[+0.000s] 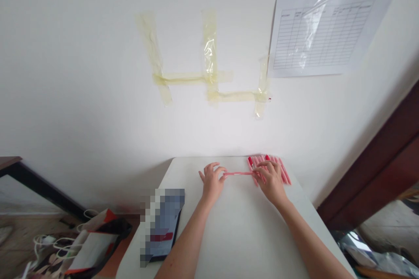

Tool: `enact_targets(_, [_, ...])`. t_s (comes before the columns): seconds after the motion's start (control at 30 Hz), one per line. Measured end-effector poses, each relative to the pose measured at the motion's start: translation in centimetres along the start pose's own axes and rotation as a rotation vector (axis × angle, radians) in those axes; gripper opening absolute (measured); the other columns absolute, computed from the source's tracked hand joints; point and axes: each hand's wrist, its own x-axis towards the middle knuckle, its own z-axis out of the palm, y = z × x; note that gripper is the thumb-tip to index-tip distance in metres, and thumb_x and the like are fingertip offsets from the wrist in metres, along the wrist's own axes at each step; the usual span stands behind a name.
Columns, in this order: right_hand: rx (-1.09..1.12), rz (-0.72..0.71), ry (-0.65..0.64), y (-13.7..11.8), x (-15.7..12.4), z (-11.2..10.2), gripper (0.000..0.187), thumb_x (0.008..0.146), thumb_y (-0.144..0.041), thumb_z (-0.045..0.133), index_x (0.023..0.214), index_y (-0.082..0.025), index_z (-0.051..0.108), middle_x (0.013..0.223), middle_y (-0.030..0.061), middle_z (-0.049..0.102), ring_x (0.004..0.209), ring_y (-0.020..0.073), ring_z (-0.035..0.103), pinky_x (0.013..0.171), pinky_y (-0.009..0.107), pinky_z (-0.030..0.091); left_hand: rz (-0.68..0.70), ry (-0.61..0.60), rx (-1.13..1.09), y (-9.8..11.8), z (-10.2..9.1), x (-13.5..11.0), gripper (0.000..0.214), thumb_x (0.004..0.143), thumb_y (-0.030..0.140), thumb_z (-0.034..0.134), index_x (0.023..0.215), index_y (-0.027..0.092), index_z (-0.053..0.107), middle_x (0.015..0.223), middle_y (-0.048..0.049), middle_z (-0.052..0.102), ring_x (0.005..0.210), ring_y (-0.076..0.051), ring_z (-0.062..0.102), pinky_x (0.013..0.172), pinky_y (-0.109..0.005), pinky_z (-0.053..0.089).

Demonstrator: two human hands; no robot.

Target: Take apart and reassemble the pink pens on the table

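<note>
A slim pink pen (238, 173) is stretched level between my two hands, above the far part of the white table (242, 231). My left hand (212, 179) pinches its left end between thumb and fingertips, the other fingers raised. At the opposite end my right hand (271, 179) grips it with thumb and fingers. Behind and partly under my right hand lies a row of several similar pink pens (284, 171), side by side. Two bright red caps show at the far ends of that row. My right hand hides some of these pens.
A tablet-like device (163, 226), partly pixelated, rests at the table's left edge. The white wall (98, 74) meets the table's far side, with yellowish tape (209, 52) and a printed sheet (324, 35) on it. Bags and cables (88, 244) lie on the floor to the left.
</note>
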Motion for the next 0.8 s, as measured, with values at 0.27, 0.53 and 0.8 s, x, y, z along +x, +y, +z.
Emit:
enact_targets(0.27, [0.028,-0.007,0.002,0.01,-0.05,0.27,0.014,0.092,-0.035,0.056,0.094,-0.028,0.067,0.107,0.0066,0.061,0.111,0.0292,0.048,0.093,0.052,0.043,0.037,-0.003,0.002,0.01,0.1,-0.09,0.016,0.082,0.02,0.067,0.091,0.032,0.072,0.128,-0.0039,0.057,0.127,-0.03,0.045,0.106,-0.076,0.019])
enact_targets(0.53, [0.06,0.035,-0.028,-0.36,-0.14,0.37,0.016,0.092,-0.036,0.055,0.096,-0.027,0.067,0.107,0.0071,0.062,0.113,0.0292,0.047,0.093,0.05,0.043,0.046,-0.014,-0.033,-0.08,0.18,-0.11,0.011,0.084,0.025,0.065,0.087,0.031,0.074,0.128,-0.0041,0.057,0.127,-0.03,0.045,0.106,-0.077,0.017])
enact_targets(0.8, [0.036,0.086,-0.099,-0.52,-0.19,0.37,0.028,0.095,-0.036,0.048,0.079,-0.024,0.067,0.108,0.0071,0.062,0.109,0.0286,0.048,0.095,0.052,0.041,0.06,-0.003,-0.055,0.18,-0.22,0.01,0.011,0.082,0.025,0.069,0.086,0.033,0.074,0.128,-0.0023,0.058,0.126,-0.029,0.045,0.107,-0.078,0.012])
